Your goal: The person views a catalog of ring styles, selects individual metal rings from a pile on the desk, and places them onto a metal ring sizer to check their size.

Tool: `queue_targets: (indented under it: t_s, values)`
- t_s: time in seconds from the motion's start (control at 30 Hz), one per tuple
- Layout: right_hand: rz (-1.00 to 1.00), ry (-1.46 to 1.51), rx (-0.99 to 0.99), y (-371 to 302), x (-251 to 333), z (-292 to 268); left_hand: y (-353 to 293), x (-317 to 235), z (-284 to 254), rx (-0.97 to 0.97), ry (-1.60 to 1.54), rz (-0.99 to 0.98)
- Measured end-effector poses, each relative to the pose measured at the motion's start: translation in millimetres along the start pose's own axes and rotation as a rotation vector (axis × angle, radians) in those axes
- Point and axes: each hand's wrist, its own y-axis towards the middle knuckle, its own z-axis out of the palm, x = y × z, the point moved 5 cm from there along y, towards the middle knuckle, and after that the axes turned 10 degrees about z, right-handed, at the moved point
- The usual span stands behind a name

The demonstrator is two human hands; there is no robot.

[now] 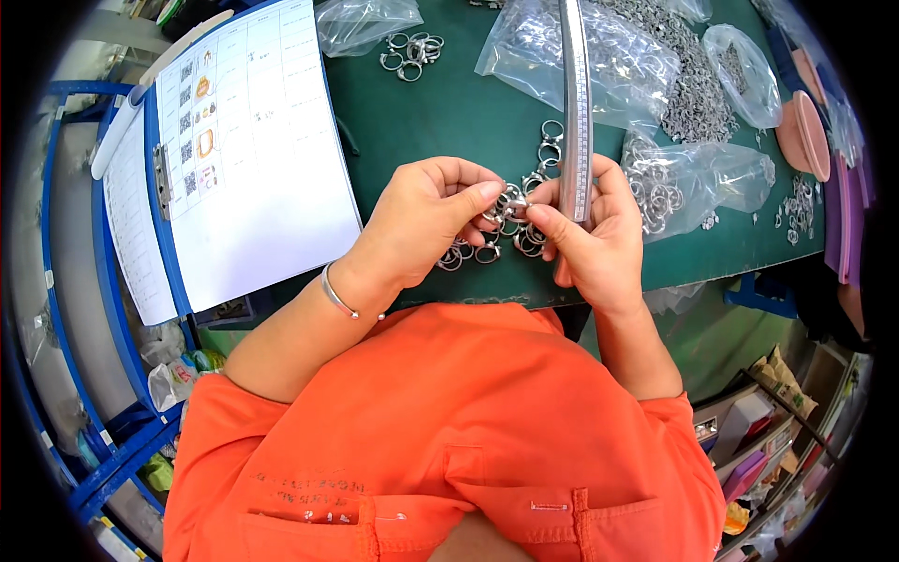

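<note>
left hand (426,220) and right hand (590,239) both pinched on small metal clamp (510,201) between fingertips; ruler strip (576,103) upright, tucked in right grip.

A small metal clamp ring (510,201) is pinched between left hand (426,220) and right hand (590,239) above the green table (449,112). Loose rings (468,253) are scattered beneath; a metal strip (576,103) is gripped upright in the right hand.
</note>
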Motion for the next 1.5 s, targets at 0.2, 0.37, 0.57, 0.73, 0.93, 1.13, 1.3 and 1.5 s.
queue_targets:
  t_s: [0.2,0.37,0.57,0.73,0.93,1.13,1.3,1.5]
  values:
    - [-0.087,-0.01,0.021,-4.8,0.3,2.4,-2.0,-5.0,6.1,-0.007,0.043,-0.013]
    - [-0.197,-0.268,-0.017,-8.6,-1.7,0.7,-5.4,-7.0,9.6,0.053,0.142,-0.001]
    - [-0.239,-0.283,-0.029,-9.1,-2.2,0.5,-6.2,-5.3,8.9,0.075,0.059,-0.014]
    - [-0.229,-0.302,-0.011,-9.8,-4.1,-4.6,-7.1,-1.4,7.0,0.067,-0.048,-0.063]
    - [-0.171,-0.542,0.256,-23.7,-3.1,4.9,-25.5,-5.5,13.4,0.238,0.148,-0.013]
    - [-0.316,-0.583,0.386,-38.0,-1.7,20.0,-40.3,-14.0,12.6,0.345,0.333,-0.07]
    - [-0.21,-0.6,0.433,-42.8,-7.8,27.1,-58.8,-2.7,12.2,0.406,0.188,-0.32]
    - [-0.157,-0.634,0.449,-44.0,-8.8,27.5,-63.2,-7.3,15.2,0.524,0.364,-0.045]
